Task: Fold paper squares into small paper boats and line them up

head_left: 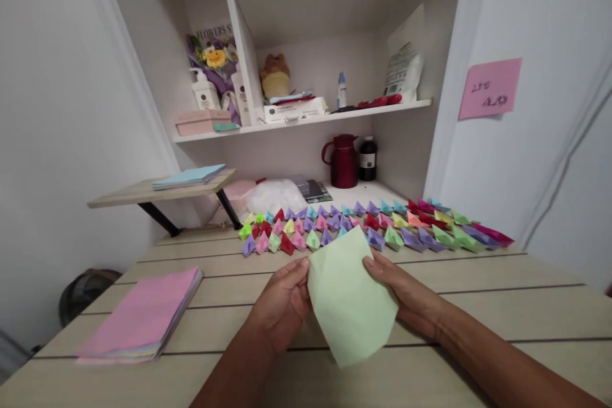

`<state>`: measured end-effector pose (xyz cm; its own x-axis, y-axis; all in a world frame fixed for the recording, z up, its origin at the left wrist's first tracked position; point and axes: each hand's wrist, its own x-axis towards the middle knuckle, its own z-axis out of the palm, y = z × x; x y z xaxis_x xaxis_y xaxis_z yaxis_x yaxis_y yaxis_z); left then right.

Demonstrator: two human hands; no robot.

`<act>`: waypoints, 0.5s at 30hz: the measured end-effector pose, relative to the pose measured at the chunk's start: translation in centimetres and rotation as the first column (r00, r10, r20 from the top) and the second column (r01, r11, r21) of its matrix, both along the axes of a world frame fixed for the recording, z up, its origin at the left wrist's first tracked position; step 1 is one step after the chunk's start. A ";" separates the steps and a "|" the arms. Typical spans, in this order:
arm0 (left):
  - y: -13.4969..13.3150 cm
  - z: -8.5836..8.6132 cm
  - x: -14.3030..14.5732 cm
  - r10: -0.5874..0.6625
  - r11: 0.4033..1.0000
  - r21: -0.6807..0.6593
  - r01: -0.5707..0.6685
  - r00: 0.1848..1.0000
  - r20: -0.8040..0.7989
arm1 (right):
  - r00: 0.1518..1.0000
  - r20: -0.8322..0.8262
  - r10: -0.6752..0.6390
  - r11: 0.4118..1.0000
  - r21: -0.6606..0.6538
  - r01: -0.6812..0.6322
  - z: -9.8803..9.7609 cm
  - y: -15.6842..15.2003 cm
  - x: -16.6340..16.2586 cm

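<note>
A light green sheet of paper point(352, 306) is held up in front of me, slightly bent, above the slatted table. My left hand point(285, 296) pinches its left edge between thumb and fingers. On the opposite edge, my right hand point(399, 290) grips the sheet with the thumb on the near face and the fingers hidden behind it. Just beyond the hands stand rows of small folded paper boats point(313, 240) in purple, pink, green, red, yellow and blue.
A stack of coloured paper point(143, 315), pink on top, lies at the left of the table point(229, 331). Blue paper point(189, 176) rests on a small raised stand point(138, 194). Behind are a red jug point(343, 162), a dark bottle point(368, 159) and loaded white shelves point(306, 122).
</note>
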<state>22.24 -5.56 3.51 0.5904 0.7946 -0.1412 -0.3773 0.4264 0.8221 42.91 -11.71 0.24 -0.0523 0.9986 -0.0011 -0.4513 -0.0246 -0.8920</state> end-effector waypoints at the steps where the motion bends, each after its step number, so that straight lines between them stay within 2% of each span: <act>1: 0.0 -0.6 0.1 0.024 1.000 -0.007 -0.024 1.000 -0.017 | 0.999 -0.001 0.038 0.999 -0.006 -0.038 0.1 -0.1 -0.2; 4: 0.3 -2.3 0.2 0.089 0.996 0.001 -0.089 0.995 -0.052 | 0.995 0.055 0.082 0.997 -0.019 -0.081 0.2 -0.1 -0.6; 7: 0.6 -3.4 0.3 0.087 0.996 0.018 -0.087 0.996 -0.029 | 0.997 0.068 0.026 0.999 -0.032 -0.024 0.0 0.2 -0.6; 11: 0.9 -3.8 0.5 0.032 0.999 0.012 -0.032 0.999 0.000 | 0.997 0.048 -0.055 0.998 -0.020 0.056 -0.1 0.5 -0.2; 15: 0.6 -3.4 0.3 -0.052 0.997 0.057 0.051 0.999 0.017 | 0.997 0.048 -0.057 0.998 0.018 0.057 0.2 0.3 -0.4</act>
